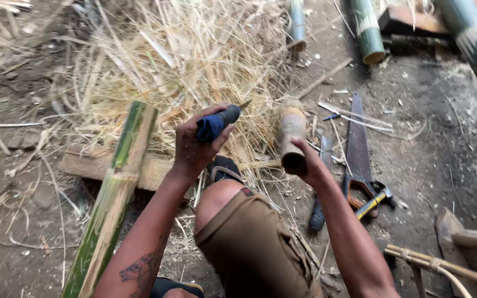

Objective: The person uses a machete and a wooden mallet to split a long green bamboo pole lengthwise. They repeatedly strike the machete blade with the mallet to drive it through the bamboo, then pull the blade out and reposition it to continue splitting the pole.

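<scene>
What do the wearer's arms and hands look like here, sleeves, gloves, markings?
Both arms are bare to the edge of the picture: no sleeves, gloves, watch or rings visible. The left hand is bare; its forearm carries a dark tattoo near the elbow, design too unclear to make out. The right hand and its forearm are bare, with no markings visible.

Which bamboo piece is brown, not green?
The short bamboo tube held in the right hand. The long split pole and background culms are green.
</scene>
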